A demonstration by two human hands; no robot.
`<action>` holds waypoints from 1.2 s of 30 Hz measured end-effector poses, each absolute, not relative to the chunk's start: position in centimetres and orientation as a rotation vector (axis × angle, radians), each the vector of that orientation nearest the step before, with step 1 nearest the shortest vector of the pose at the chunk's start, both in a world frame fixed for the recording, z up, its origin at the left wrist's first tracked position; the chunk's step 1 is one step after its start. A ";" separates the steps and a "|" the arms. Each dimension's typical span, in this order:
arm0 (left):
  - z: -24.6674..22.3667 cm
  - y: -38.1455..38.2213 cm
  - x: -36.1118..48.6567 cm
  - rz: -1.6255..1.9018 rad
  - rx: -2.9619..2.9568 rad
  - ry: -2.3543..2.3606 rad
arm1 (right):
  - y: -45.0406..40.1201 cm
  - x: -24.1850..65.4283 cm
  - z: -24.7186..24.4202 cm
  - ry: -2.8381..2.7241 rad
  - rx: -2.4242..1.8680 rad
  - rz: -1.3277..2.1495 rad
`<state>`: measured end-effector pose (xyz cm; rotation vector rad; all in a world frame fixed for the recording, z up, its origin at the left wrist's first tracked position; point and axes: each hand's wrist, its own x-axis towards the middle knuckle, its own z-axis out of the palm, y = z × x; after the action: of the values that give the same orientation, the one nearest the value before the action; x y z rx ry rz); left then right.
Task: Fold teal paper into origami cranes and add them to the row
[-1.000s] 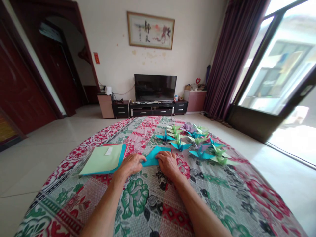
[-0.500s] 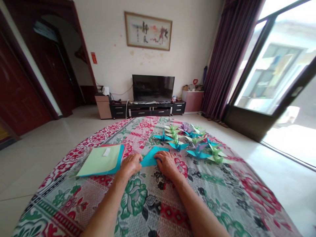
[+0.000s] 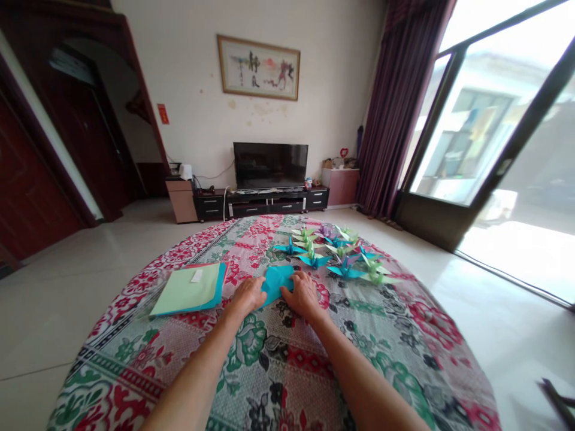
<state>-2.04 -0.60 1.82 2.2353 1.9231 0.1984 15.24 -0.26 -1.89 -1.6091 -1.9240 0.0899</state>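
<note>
A blue sheet of folded paper (image 3: pixel 277 284) lies on the patterned tablecloth between my hands. My left hand (image 3: pixel 250 294) has its fingers closed on the paper's left edge. At the right edge, my right hand (image 3: pixel 304 293) grips the paper with its fingers bent and the thumb pointing left. To the left lies a stack of coloured paper (image 3: pixel 186 289), pale green on top with blue and red sheets under it, and a small white piece (image 3: pixel 196 276) rests on it. Several folded paper cranes (image 3: pixel 345 269) in blue, green and purple stand behind and right of my right hand.
The round table is covered by a red, green and grey cloth (image 3: pixel 251 341). Beyond it are a television (image 3: pixel 271 166) on a low black cabinet (image 3: pixel 251 209), a purple curtain (image 3: pixel 390 114) and a glass door at the right. A framed picture (image 3: pixel 259 66) hangs on the wall.
The view has shifted slightly. Both hands are now at the paper's two sides; my right hand has slid off its top towards the right edge, and the paper looks turned.
</note>
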 end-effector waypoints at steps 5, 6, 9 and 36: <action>1.9 -3.0 -1.5 0.248 2.256 1.998 | -0.9 16.4 -2.0 -1.953 -1.417 0.227; 1.8 -3.3 -1.6 0.273 2.240 2.028 | -1.1 16.7 -2.0 -1.946 -1.361 0.252; 1.6 -3.5 -2.0 0.377 2.143 2.087 | -1.9 17.4 -2.1 -1.908 -1.179 0.336; -1.1 -0.4 -4.0 1.337 2.127 1.720 | -1.2 19.0 -2.6 -1.706 -1.099 0.712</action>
<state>-3.99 -0.42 -1.09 2.1274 1.7205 1.3365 19.04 -1.21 -2.55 -1.0990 -1.7064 0.7117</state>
